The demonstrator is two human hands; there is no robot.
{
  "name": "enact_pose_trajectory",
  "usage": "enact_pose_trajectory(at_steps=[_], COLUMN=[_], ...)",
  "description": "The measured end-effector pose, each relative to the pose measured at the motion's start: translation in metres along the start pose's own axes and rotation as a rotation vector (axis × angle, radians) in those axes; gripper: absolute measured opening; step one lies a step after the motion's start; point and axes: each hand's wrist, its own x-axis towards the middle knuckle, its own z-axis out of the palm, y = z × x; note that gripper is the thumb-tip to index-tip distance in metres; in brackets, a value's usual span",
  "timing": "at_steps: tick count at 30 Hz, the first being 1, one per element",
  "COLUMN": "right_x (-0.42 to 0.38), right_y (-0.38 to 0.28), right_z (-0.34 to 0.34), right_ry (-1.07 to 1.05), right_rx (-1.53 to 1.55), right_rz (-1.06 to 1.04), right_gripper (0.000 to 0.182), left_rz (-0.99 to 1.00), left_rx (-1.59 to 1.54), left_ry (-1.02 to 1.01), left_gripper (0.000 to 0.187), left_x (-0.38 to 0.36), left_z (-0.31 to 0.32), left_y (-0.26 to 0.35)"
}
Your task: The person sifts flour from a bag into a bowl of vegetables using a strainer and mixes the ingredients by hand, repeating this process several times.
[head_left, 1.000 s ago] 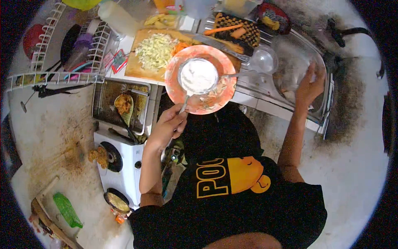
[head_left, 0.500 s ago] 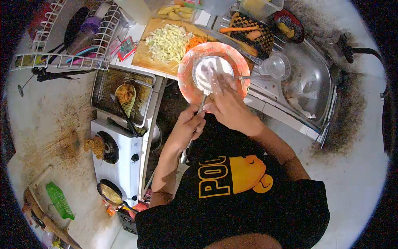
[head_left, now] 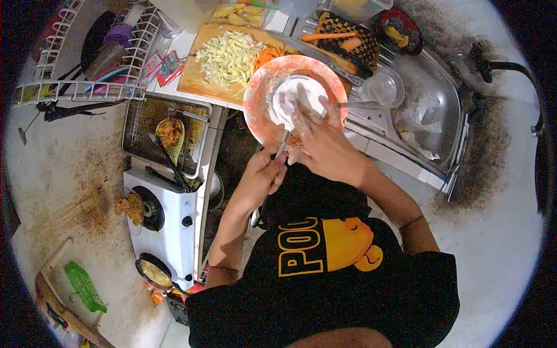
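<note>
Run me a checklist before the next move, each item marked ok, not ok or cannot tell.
1. Left hand gripping the handle: ok.
2. White powder within the bowl's outline, as seen from above: ok.
3. Right hand out of the way of the powder: not ok, it overlaps it in view.
4. Bowl supported from below: cannot tell, underside hidden.
5. Shredded cabbage on the cutting board: ok.
</note>
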Motion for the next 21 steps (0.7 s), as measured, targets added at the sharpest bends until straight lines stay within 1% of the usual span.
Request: enact_pose_trajectory(at_steps=[1,5,7,8,10,12,14,15,17,21], right_x=[-0.001,-0.014,-0.020,-0.021,-0.016,-0.010,-0.006,-0.007,-0.010,-0.023], right_y=[-0.001,0.004,0.008,0.010,0.017,0.017,0.015,0.013,0.010,0.015], right_z=[0.001,-0.007,-0.011,-0.013,-0.016,-0.015,-0.014,-0.012,-0.009,-0.022], right_ry=[-0.024,-0.105,-0.150,-0.152,-0.077,-0.038,-0.154,-0.154,-0.111,-0.155], right_rx=[-0.002,0.006,-0.158,-0.158,-0.248,-0.235,-0.132,-0.131,0.011,-0.024], right_rz=[-0.064,-0.067,-0.029,-0.033,-0.018,-0.027,-0.064,-0.065,-0.149,-0.167], right_gripper=[0.085,0.084,0.082,0.082,0.081,0.082,0.084,0.084,0.085,0.087], left_rz=[0.002,-0.016,-0.006,0.004,-0.005,-0.014,-0.019,-0.018,-0.011,-0.023], left_rx=[0.011,-0.015,0.001,0.021,0.019,0.018,-0.026,-0.025,-0.018,-0.015], left_ry=[0.001,-0.033,-0.033,-0.035,-0.028,-0.024,-0.019,-0.018,-0.037,-0.032], left_gripper=[0.018,0.016,0.018,0.021,0.021,0.020,0.018,0.018,0.019,0.019], left_x=[0.000,-0.001,0.001,0.001,-0.002,-0.003,-0.003,-0.003,-0.004,-0.005], left_z=[0.000,-0.003,-0.005,-0.005,-0.003,-0.001,-0.001,-0.001,-0.001,-0.002], left_y=[0.000,-0.002,-0.005,-0.007,-0.003,-0.002,-0.003,-0.003,-0.002,-0.005])
